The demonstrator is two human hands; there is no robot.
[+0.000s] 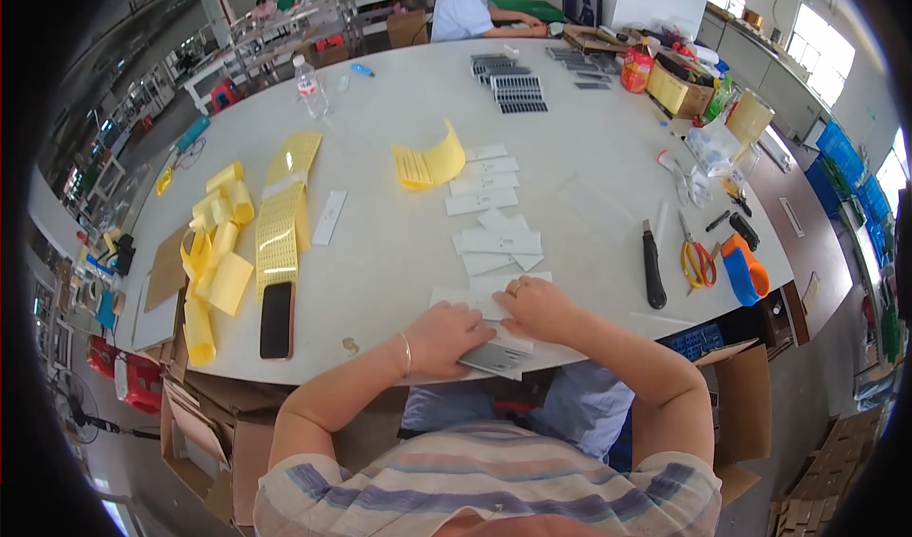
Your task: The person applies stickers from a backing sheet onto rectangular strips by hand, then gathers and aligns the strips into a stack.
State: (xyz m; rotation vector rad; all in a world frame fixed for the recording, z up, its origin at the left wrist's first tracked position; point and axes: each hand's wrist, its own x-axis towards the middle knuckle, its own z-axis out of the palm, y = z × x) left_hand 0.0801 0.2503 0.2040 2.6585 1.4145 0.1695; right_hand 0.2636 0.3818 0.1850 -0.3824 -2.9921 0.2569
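Observation:
At the near edge of the table, my left hand (pixel 445 337) and my right hand (pixel 537 309) almost meet over a white strip (pixel 508 335). Bent fingers of the left hand press on it, and the right hand's fingers are curled closed at its far side; the fingertips are partly hidden. Below the hands lie several grey strips (pixel 492 358), partly covered by the left hand. Just beyond, printed white strips (pixel 502 242) overlap in a loose pile. More white strips (pixel 483 200) continue in a row toward a curled yellow sheet (pixel 427 162).
On the left are yellow label sheets (pixel 280 233), curled yellow backing (pixel 220 261) and a phone (pixel 276 320). To the right lie a box cutter (pixel 652 266), scissors (pixel 698 261) and a tape dispenser (pixel 743 269). A bottle (pixel 309 88) stands far left; a co-worker (pixel 465 9) sits opposite.

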